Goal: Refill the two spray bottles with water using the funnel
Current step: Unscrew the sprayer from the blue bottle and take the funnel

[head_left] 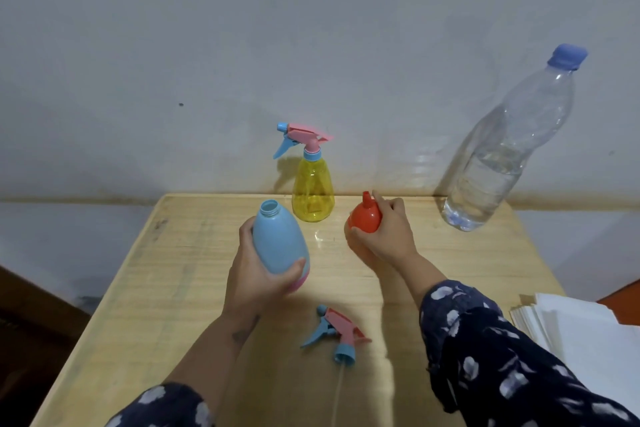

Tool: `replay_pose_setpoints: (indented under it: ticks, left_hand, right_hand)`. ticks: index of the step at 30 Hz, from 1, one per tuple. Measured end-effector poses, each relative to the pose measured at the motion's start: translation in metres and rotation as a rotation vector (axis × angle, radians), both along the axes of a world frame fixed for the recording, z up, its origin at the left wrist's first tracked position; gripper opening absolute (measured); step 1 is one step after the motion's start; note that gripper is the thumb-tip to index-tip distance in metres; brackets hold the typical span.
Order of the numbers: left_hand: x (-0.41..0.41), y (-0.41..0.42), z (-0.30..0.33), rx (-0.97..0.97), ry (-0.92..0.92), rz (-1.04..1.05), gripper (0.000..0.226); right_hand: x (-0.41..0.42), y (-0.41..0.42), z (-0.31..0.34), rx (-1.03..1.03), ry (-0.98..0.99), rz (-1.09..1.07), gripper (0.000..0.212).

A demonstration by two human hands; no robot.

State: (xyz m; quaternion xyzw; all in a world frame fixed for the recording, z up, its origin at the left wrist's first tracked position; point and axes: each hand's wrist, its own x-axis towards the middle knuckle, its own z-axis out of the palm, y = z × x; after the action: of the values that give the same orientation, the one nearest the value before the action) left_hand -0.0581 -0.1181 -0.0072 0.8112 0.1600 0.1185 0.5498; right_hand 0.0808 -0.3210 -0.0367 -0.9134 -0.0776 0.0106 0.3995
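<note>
My left hand (pixel 258 274) grips a blue spray bottle (pixel 278 239) with no top on it, its open neck tilted up and away. Its pink and blue trigger head (pixel 337 334) lies on the table in front of me, dip tube trailing toward the near edge. My right hand (pixel 388 232) holds the red funnel (pixel 365 217), wide end down, spout pointing up. A yellow spray bottle (pixel 312 196) with its trigger head on stands upright at the back of the table. A large clear water bottle (pixel 502 156), partly full and capped blue, stands at the back right.
The wooden table (pixel 166 288) sits against a pale wall. A stack of white paper (pixel 581 326) lies at the right edge. To the left the table drops off to a dark floor.
</note>
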Motion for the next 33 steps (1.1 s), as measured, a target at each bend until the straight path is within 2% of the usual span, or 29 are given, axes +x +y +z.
replay_pose_setpoints:
  ticks: [3,8,14,18,21,26,28,33]
  left_hand:
    - [0.001,-0.004,0.006,0.045,-0.003,0.009,0.091]
    - [0.000,-0.005,0.020,0.059,-0.001,0.000,0.088]
    - [-0.005,0.013,0.028,0.304,0.118,-0.038,0.081]
    - [-0.010,0.030,0.027,0.415,0.213,-0.061,0.085]
    - [-0.013,0.036,0.026,0.406,0.214,-0.071,0.085]
    - [-0.014,0.036,0.030,0.374,0.168,-0.087,0.083]
    - [-0.015,0.037,0.033,0.385,0.154,-0.095,0.083]
    - [-0.018,0.048,0.034,0.480,0.144,-0.084,0.081]
  right_hand:
    - [0.001,0.001,0.024,0.042,-0.038,0.027,0.091]
    - [-0.009,0.007,0.059,0.075,-0.144,0.069,0.066]
    - [-0.026,0.024,0.091,0.115,-0.248,0.139,0.056]
    - [-0.046,0.035,0.111,0.164,-0.175,0.198,0.055]
    - [-0.062,0.042,0.120,0.212,-0.067,0.221,0.058]
    - [-0.075,0.049,0.130,0.219,-0.044,0.253,0.052]
    - [-0.077,0.049,0.135,0.172,-0.045,0.286,0.050]
    - [-0.073,0.046,0.152,-0.147,-0.151,0.372,0.052]
